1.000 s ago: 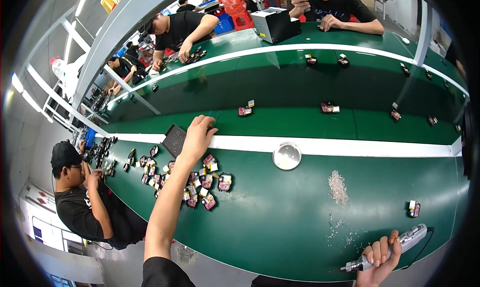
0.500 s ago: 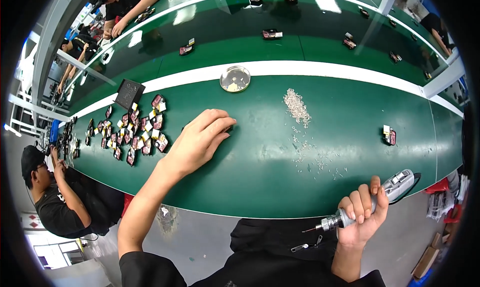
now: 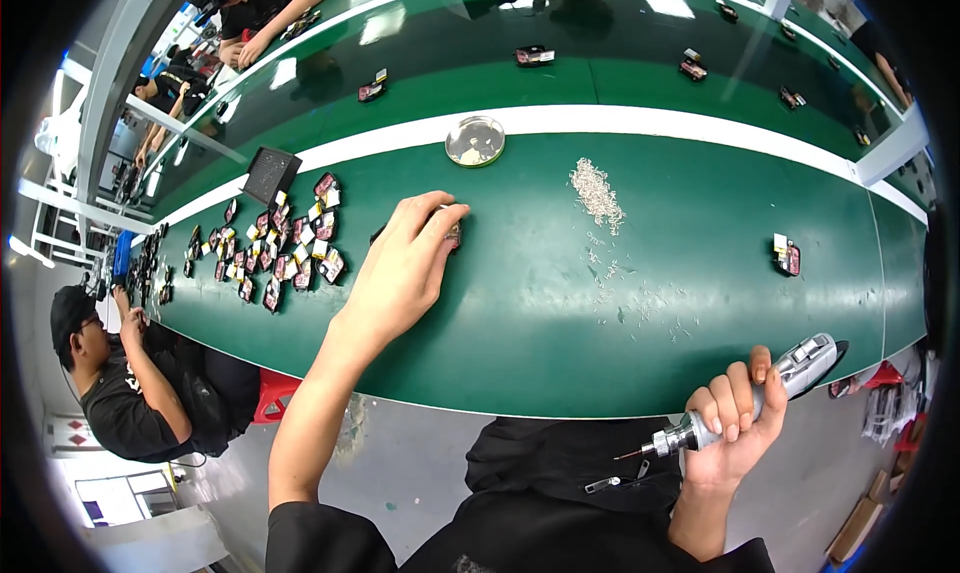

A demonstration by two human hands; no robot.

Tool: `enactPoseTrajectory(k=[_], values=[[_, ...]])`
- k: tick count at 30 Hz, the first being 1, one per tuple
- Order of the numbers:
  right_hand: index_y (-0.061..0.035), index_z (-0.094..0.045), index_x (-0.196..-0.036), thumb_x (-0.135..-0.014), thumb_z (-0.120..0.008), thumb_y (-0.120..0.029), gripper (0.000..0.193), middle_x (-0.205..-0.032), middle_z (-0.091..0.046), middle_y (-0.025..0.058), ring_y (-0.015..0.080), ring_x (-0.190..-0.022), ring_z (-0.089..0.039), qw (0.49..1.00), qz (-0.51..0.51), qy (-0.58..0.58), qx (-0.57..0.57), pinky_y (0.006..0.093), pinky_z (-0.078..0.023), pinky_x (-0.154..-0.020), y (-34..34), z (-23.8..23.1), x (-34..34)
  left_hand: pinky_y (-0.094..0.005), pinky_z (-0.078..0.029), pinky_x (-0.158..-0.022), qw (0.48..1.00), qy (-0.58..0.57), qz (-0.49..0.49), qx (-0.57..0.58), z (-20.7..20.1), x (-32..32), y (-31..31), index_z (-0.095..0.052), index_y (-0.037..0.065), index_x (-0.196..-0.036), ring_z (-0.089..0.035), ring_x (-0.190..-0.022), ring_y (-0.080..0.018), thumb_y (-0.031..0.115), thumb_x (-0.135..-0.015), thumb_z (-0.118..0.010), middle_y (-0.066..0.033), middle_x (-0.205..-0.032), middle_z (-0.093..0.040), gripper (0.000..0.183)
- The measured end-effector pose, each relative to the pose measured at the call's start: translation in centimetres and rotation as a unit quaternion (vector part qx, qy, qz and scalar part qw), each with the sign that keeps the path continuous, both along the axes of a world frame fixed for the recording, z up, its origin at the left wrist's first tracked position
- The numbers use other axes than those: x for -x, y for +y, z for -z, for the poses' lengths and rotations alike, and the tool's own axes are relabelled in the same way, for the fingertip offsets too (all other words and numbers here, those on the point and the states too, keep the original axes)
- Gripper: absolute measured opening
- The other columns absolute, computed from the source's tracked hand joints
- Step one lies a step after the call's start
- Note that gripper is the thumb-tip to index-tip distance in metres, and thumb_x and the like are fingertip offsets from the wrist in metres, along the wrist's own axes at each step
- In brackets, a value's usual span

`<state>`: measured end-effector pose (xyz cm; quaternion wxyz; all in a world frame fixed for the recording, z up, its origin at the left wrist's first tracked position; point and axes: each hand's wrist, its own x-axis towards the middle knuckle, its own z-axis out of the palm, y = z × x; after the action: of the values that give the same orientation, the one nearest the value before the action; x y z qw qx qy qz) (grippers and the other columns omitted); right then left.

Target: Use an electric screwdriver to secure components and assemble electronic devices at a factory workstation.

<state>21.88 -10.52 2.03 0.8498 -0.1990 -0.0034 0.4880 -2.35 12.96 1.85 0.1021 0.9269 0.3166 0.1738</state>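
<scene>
My right hand (image 3: 735, 418) is wrapped round a silver-grey electric screwdriver (image 3: 792, 371), held just off the table's near edge with its thin bit pointing left. Over the green tabletop, my left hand (image 3: 395, 263) curls its fingers round a small black-and-red device (image 3: 455, 236). Most of that device is hidden under the palm and fingers. Further left lies a cluster of similar small black devices (image 3: 298, 231) with pinkish faces and white-yellow tabs. A heap of tiny silvery screws (image 3: 597, 195) sits right of my left hand, with loose ones scattered nearer to me.
A round shiny dish (image 3: 475, 141) stands near the white rail (image 3: 620, 120). A black tray (image 3: 271, 175) lies behind the cluster. One more device (image 3: 787, 256) rests at the right. Beyond the rail, a dark green belt (image 3: 450, 63) carries several devices. A co-worker (image 3: 130, 383) sits at the left.
My left hand has shifted slightly, and more of the device shows beside its fingertips. The screwdriver stays in my right hand. The view has tilted a little, moving the table up the picture.
</scene>
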Motion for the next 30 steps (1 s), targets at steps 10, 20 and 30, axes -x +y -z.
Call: enactPoseTrajectory(k=[10,20,30], values=[[-0.0091,-0.04,-0.088,-0.098,-0.041,-0.021,0.015,-0.05,-0.035,-0.0027,0.0075,-0.039,-0.034,1.0,0.003,0.002,0.008,0.0255,-0.034,-0.043,0.0,0.2,-0.4,-0.0389,-0.048,-0.083,0.998,0.039,-0.057,0.014,-1.3,0.2,-3.0,-0.057,0.006,-0.118,-0.057,-0.099,-0.0311,0.006,-0.076,-0.071,-0.0148,-0.112,-0.056,0.043],[-0.0091,-0.04,-0.088,-0.097,-0.041,-0.021,0.015,-0.05,-0.035,-0.0029,0.0076,-0.038,-0.034,1.0,0.004,0.009,0.016,0.0258,-0.034,-0.043,0.2,0.4,-0.3,-0.0365,-0.047,-0.072,0.99,0.081,-0.044,0.11,-1.9,1.8,-3.7,-0.06,0.006,-0.114,-0.057,-0.085,-0.0288,-0.002,-0.074,-0.068,-0.0122,-0.098,-0.056,0.041],[-0.0093,-0.04,-0.087,-0.097,-0.042,-0.02,0.015,-0.05,-0.035,-0.0031,0.0077,-0.038,-0.034,1.0,-0.002,0.01,0.024,0.0258,-0.035,-0.043,0.3,0.3,-0.1,-0.0378,-0.047,-0.072,0.999,0.029,0.024,0.024,-1.3,-0.4,-3.3,-0.06,0.001,-0.09,-0.057,-0.087,-0.0288,0.0,-0.075,-0.068,-0.0112,-0.095,-0.056,0.017]])
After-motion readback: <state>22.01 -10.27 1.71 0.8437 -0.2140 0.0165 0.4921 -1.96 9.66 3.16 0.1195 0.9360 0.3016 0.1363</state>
